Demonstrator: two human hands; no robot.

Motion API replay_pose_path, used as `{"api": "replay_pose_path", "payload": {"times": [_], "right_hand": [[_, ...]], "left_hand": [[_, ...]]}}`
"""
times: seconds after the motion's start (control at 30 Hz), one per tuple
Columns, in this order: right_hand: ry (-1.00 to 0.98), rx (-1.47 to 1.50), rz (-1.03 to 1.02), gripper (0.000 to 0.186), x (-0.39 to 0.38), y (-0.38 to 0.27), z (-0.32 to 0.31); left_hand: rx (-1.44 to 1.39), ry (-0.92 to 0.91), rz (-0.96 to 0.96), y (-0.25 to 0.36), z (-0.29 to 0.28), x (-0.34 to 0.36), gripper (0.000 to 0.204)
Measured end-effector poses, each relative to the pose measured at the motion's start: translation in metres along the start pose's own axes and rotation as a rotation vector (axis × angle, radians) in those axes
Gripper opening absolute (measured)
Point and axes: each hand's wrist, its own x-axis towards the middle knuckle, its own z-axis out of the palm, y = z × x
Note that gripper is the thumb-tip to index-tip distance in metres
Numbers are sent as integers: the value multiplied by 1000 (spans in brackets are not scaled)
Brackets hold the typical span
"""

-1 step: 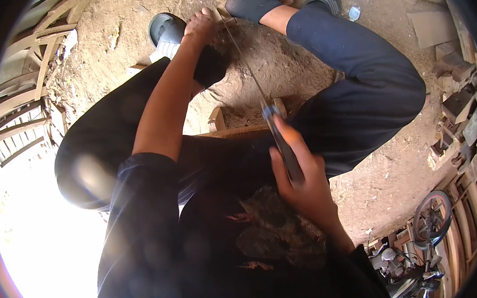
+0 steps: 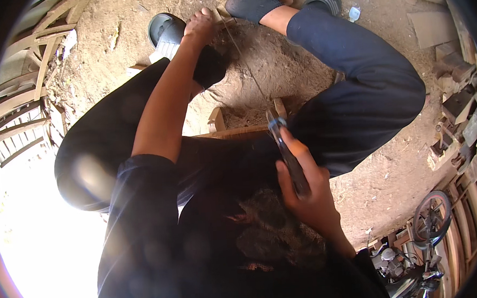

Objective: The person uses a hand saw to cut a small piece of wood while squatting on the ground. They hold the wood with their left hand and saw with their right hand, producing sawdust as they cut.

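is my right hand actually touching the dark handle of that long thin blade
Touching. The head view shows it: the right hand is closed around the dark handle, with the forefinger lying along its side.

Head view: left fisheye of a side-by-side pair, worn on the person's head, aimed steeply down past the shirt [image 2: 212,249] to the ground [image 2: 375,190]; upright, unmirrored. Shirt closest to lens; right hand [image 2: 312,191] at middle range, left hand [image 2: 200,25] farther out. Wide field reaches wood pieces [image 2: 457,103] along the ground's right edge, bent toward the rim. Ground's near-left corner probably washed out by glare [image 2: 48,253]
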Motion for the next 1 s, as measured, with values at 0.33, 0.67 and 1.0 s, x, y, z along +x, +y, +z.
{"api": "replay_pose_path", "payload": {"times": [0.33, 0.67, 1.0], "right_hand": [[-9, -26, -97, 52, -1, 6, -10], [25, 13, -2, 48, 8, 5, -5], [27, -2, -32, 49, 8, 1, -8]], "left_hand": [[77, 7, 48, -6, 5, 14, 51], [85, 2, 7, -13, 9, 15, 70], [-4, -26, -25, 7, -11, 5, 81]]}}
